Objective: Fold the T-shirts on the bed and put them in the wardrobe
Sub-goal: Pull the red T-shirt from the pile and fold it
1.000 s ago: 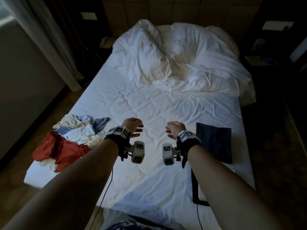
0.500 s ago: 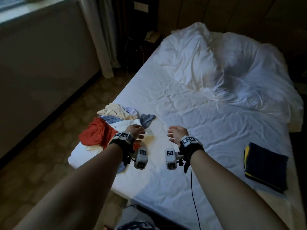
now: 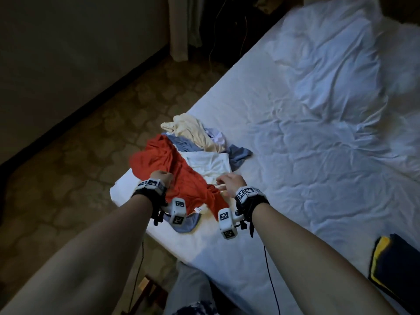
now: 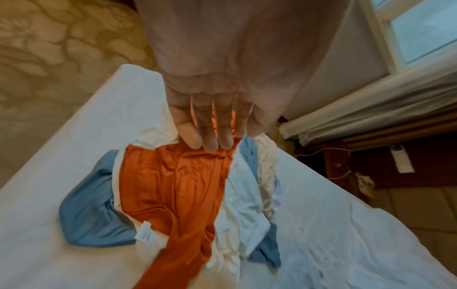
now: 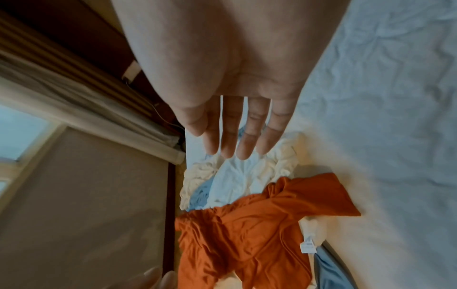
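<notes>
A pile of crumpled T-shirts lies at the near left corner of the bed (image 3: 318,178). A red T-shirt (image 3: 184,180) is on top, over a white one (image 3: 209,164), a cream one (image 3: 191,128) and a blue one (image 3: 238,155). My left hand (image 3: 161,177) is down on the red T-shirt (image 4: 173,185); its straight fingers (image 4: 210,140) touch the bunched cloth at the far edge. My right hand (image 3: 228,181) hovers open over the white T-shirt (image 5: 235,179), fingers (image 5: 243,144) straight and holding nothing, with the red T-shirt (image 5: 247,224) just below it.
A folded dark garment with a yellow edge (image 3: 395,264) lies at the bed's near right. A rumpled white duvet (image 3: 336,64) covers the far end. Patterned floor (image 3: 79,178), a wall and a curtain (image 3: 179,28) lie to the left of the bed.
The view has swung left onto the pile. Both hands have moved forward and left from the bare sheet; the left now touches the red T-shirt and the right is beside it.
</notes>
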Demonstrator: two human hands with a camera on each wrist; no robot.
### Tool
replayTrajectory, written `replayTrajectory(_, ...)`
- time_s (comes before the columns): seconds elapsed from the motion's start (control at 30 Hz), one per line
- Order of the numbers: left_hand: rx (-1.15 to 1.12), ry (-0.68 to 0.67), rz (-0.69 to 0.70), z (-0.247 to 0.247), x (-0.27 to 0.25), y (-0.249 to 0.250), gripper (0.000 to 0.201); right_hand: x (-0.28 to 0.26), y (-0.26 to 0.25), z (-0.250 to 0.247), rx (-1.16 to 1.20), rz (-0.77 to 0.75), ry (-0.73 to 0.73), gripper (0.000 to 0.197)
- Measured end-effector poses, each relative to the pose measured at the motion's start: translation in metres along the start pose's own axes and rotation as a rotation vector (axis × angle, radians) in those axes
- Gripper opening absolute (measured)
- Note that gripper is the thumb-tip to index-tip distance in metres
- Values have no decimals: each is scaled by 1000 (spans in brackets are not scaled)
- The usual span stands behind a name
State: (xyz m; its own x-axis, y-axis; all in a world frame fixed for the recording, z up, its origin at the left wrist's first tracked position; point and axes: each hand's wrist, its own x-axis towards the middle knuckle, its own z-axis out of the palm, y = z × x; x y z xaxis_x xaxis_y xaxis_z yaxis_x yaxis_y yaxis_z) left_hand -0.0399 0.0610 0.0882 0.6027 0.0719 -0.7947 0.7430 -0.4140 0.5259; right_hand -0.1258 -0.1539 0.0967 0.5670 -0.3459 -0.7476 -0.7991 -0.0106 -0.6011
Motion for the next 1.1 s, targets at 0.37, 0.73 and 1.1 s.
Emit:
replayTrajectory(0.37, 43, 6, -146, 14, 138, -37, 79, 101, 0, 69, -240, 181, -232, 32)
replayTrajectory(0.73, 419, 167, 46, 17, 119, -14, 6, 128, 6, 77, -658, 21, -203, 24)
replayTrajectory(1.1, 837, -403, 300, 61, 113, -1, 75, 115, 2, 52, -545, -61, -140, 19)
